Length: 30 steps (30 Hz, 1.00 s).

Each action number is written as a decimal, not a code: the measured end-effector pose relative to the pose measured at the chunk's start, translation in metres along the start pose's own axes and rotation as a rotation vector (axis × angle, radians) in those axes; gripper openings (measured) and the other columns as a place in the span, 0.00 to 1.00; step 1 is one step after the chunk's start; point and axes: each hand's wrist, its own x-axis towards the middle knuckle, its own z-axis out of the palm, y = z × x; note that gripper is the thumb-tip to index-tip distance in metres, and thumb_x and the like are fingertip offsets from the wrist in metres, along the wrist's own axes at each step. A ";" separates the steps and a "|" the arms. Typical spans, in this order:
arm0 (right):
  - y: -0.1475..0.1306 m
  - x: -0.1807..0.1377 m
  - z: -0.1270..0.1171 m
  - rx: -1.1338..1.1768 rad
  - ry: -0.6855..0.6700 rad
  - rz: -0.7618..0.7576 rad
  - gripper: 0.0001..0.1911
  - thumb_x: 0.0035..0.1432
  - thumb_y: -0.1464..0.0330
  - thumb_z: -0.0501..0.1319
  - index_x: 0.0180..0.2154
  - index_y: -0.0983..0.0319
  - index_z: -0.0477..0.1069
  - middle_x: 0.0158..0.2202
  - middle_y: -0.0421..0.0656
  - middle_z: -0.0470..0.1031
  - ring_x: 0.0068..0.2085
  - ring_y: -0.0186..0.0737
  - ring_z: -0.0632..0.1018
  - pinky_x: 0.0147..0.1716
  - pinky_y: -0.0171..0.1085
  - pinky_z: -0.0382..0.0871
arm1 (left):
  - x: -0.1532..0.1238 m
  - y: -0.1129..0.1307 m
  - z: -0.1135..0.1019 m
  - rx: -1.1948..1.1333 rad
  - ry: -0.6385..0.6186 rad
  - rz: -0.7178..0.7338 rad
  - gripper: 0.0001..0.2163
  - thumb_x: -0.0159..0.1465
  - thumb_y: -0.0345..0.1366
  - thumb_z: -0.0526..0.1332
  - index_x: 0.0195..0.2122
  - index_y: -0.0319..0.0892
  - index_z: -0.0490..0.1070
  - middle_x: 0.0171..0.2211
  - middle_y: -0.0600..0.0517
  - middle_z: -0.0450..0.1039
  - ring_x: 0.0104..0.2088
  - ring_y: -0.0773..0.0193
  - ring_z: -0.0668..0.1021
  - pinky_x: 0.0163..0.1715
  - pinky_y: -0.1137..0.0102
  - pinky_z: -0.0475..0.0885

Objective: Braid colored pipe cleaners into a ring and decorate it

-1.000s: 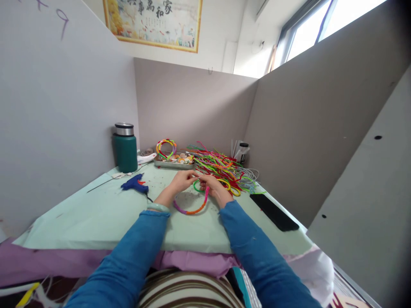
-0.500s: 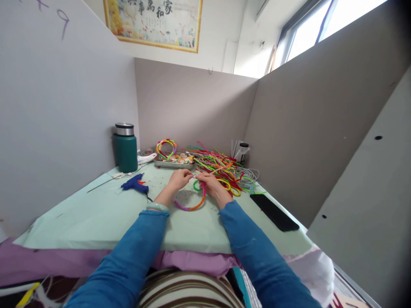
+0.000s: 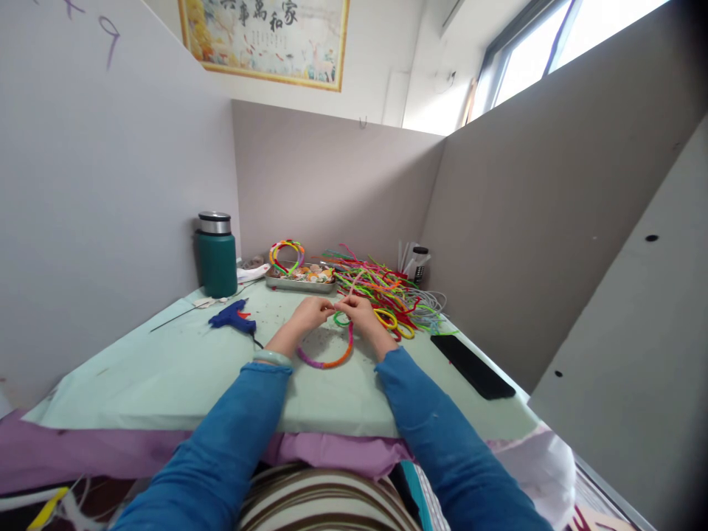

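Observation:
Both hands are closed at the middle of the table, fingertips nearly meeting. Between them is a hoop-shaped headband (image 3: 336, 362) wrapped in purple, orange and magenta fuzzy stem; its curve hangs toward me over the tabletop. My left hand (image 3: 311, 313) pinches the headband's far left part. My right hand (image 3: 358, 311) pinches a pale pink pipe cleaner (image 3: 357, 280) against the band, and its loose end points up and away. The fingers hide the exact spot where stem and band meet. A green loop (image 3: 341, 320) shows just beneath the right fingers.
A blue glue gun (image 3: 232, 316) lies left of my hands, near a green bottle (image 3: 216, 258). Behind are a metal tray (image 3: 299, 285) of small pieces, finished-looking colourful hoops (image 3: 287, 257) and a pile of pipe cleaners (image 3: 381, 284). At right lies a black flat object (image 3: 473, 366).
The pale pink pipe cleaner's loose end has swung from pointing right to pointing up and away. My right fingers have shifted slightly, and the headband has moved a little left and down.

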 end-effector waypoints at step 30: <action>0.011 0.005 -0.001 0.205 0.041 0.196 0.18 0.41 0.56 0.66 0.21 0.62 0.64 0.16 0.33 0.58 0.18 0.28 0.58 0.19 0.33 0.48 | -0.001 -0.001 0.005 -0.063 -0.018 0.116 0.15 0.58 0.43 0.55 0.29 0.37 0.77 0.19 0.54 0.68 0.22 0.70 0.64 0.23 0.75 0.54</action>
